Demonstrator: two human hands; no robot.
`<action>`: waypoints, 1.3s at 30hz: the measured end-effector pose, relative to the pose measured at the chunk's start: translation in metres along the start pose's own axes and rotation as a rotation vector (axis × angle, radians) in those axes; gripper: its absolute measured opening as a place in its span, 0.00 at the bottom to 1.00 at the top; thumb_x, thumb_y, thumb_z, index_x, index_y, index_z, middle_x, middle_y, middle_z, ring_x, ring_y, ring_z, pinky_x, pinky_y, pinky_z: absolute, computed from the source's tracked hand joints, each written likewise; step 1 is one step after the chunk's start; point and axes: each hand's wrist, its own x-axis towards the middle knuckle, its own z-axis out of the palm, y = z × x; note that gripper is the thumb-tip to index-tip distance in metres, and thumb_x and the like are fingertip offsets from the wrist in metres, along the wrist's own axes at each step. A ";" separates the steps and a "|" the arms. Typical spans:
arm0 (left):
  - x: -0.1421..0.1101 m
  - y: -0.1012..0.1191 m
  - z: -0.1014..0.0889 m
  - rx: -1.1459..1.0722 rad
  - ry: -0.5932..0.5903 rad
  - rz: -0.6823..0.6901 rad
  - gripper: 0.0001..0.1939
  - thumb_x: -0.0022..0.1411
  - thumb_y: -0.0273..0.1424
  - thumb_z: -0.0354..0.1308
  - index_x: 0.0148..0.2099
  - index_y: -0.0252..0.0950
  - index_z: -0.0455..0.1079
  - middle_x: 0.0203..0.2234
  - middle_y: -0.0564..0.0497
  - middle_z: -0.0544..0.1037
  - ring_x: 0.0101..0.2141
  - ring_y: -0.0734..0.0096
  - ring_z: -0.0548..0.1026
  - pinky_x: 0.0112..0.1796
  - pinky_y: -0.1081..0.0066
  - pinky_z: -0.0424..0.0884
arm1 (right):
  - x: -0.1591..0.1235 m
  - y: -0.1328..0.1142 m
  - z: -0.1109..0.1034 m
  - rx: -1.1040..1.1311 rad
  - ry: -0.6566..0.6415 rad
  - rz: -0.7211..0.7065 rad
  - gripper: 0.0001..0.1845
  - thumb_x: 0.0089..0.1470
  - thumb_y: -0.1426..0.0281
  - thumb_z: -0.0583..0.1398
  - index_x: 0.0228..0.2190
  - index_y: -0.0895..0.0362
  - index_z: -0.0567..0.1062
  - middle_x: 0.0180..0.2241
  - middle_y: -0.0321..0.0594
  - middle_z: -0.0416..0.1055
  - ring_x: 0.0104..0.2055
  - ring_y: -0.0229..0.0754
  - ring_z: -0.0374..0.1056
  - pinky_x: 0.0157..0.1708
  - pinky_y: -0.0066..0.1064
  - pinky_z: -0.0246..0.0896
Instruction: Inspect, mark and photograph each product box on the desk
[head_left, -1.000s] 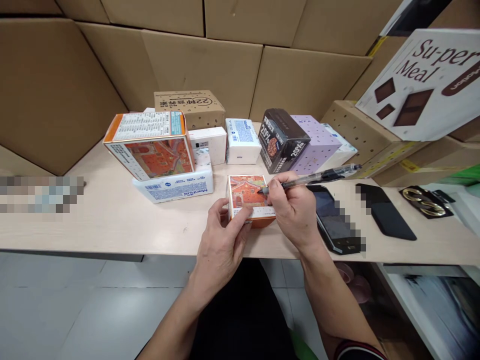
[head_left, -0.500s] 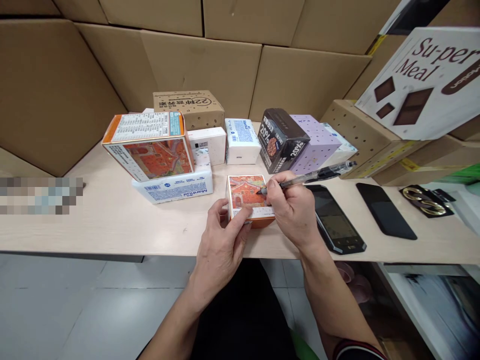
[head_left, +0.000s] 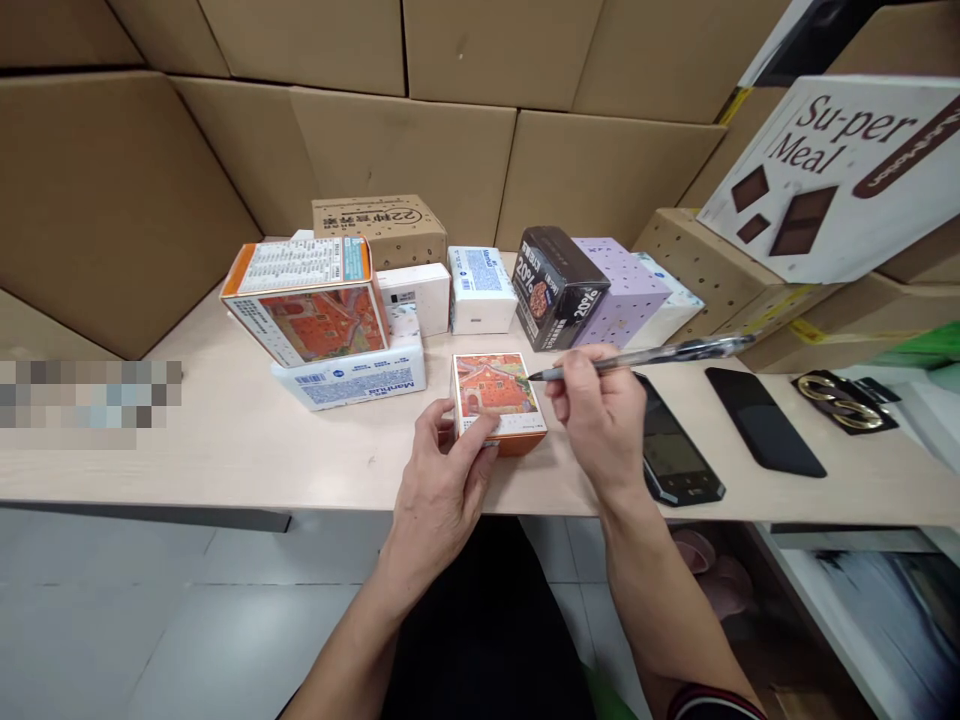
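Note:
A small orange-and-white box printed with a red building lies on the table in front of me. My left hand grips its left side, the thumb resting on the top face. In my right hand is a clear-barrelled pen with a dark tip, pinched between thumb and fingers. The pen points left, its tip close to the right edge of the box's top; whether it touches I cannot tell. Beyond, a larger orange box of like print sits on a white-and-blue tissue pack.
Behind stand another tissue pack, a black box, a purple box and a brown carton. A handheld device, a black phone and a gold S-shaped item lie right. Large cardboard boxes wall the back.
My right hand has drawn the pen slightly right, off the middle of the box's printed top, and the pen lies flatter. My left hand keeps its hold. The view has shifted slightly.

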 end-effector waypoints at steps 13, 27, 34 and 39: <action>0.000 0.001 0.000 0.031 0.038 0.050 0.22 0.72 0.29 0.53 0.65 0.48 0.61 0.59 0.44 0.59 0.51 0.64 0.72 0.51 0.60 0.77 | -0.007 0.009 -0.044 -0.891 -0.484 0.183 0.17 0.62 0.60 0.58 0.47 0.58 0.73 0.23 0.36 0.71 0.29 0.45 0.68 0.30 0.32 0.51; 0.001 -0.001 0.001 0.016 0.025 0.030 0.22 0.71 0.29 0.54 0.64 0.48 0.63 0.59 0.44 0.59 0.52 0.63 0.72 0.52 0.59 0.77 | -0.028 0.008 -0.049 -1.118 -0.168 0.139 0.26 0.64 0.47 0.53 0.40 0.57 0.75 0.32 0.47 0.76 0.34 0.51 0.72 0.34 0.37 0.59; 0.000 -0.001 0.002 0.008 0.038 0.061 0.23 0.71 0.29 0.55 0.65 0.48 0.62 0.59 0.44 0.59 0.53 0.63 0.72 0.52 0.60 0.77 | -0.061 0.017 -0.110 -1.120 -0.010 0.188 0.50 0.56 0.40 0.55 0.66 0.64 0.59 0.60 0.67 0.64 0.61 0.70 0.60 0.57 0.60 0.57; 0.001 0.002 0.001 0.040 0.078 0.055 0.26 0.70 0.30 0.57 0.67 0.44 0.57 0.57 0.41 0.63 0.57 0.59 0.69 0.50 0.60 0.78 | -0.059 0.026 -0.112 -1.083 -0.126 0.267 0.52 0.56 0.45 0.58 0.69 0.64 0.53 0.59 0.66 0.65 0.61 0.68 0.61 0.57 0.59 0.58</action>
